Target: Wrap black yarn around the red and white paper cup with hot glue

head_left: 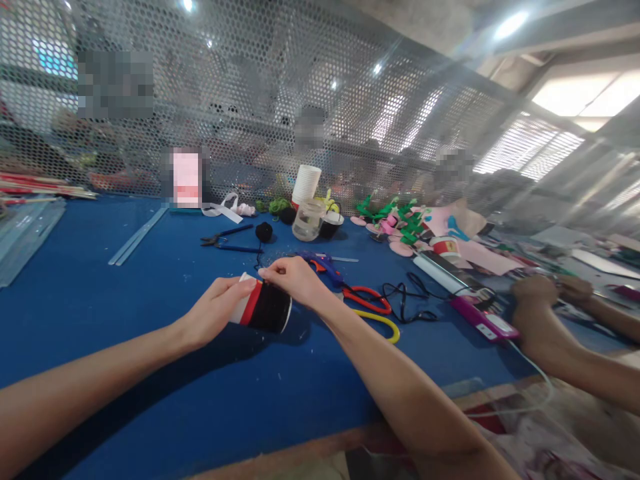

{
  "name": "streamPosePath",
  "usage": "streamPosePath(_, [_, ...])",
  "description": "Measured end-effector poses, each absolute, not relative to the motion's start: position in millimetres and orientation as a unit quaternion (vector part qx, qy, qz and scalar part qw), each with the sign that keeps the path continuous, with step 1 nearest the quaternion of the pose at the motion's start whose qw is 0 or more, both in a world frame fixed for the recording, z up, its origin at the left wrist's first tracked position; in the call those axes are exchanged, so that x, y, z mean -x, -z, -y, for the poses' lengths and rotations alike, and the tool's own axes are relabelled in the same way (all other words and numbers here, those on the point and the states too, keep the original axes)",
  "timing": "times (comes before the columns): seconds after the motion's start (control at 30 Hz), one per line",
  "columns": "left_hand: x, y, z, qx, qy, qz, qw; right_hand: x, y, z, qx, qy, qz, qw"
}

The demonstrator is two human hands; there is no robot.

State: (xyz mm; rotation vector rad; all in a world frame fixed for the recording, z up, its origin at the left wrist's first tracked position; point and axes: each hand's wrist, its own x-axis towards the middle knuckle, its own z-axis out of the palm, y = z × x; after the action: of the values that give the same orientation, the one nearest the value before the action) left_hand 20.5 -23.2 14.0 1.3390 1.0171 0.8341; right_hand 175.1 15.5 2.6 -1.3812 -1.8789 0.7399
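Holding a cup (263, 307) on its side just above the blue table (100, 293): left hand (215, 310) wrapped around its white end, right hand (295, 277) pinching black yarn (260, 257) at its upper edge. Right of the cup, scissors (367, 300); beyond it, pliers (225, 239) and a yarn ball (263, 231). Farther right, another person's hands (537, 293).

Both forearms reach forward, left hand (216, 312) cupped, right hand (295, 279) pinching fingertips together

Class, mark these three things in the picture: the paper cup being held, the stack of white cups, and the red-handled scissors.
paper cup (265, 308), head view, black wrapped side.
stack of white cups (306, 184), head view, side wall.
red-handled scissors (369, 300), head view, red handle loop.
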Motion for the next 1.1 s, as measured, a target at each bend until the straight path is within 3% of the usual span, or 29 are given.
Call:
streamPosePath(0.2, [-23.9, -20.2, 7.8, -0.345, -0.452, -0.487, 0.663, -179.4, -15.1, -7.1, 0.495, -0.206, 0.714, 0.45])
streamPosePath(0.47, [-21.0, -21.1, 6.1, -0.29, -0.476, -0.473, 0.682, -157.2, -17.2, 17.6, 0.5, -0.146, 0.79, 0.324])
streamPosePath(1.1, [-23.4, -16.4, 5.8, -0.282, -0.494, -0.481, 0.667, -150.6, -6.5, 15.2, 0.527, -0.089, 0.771, 0.346])
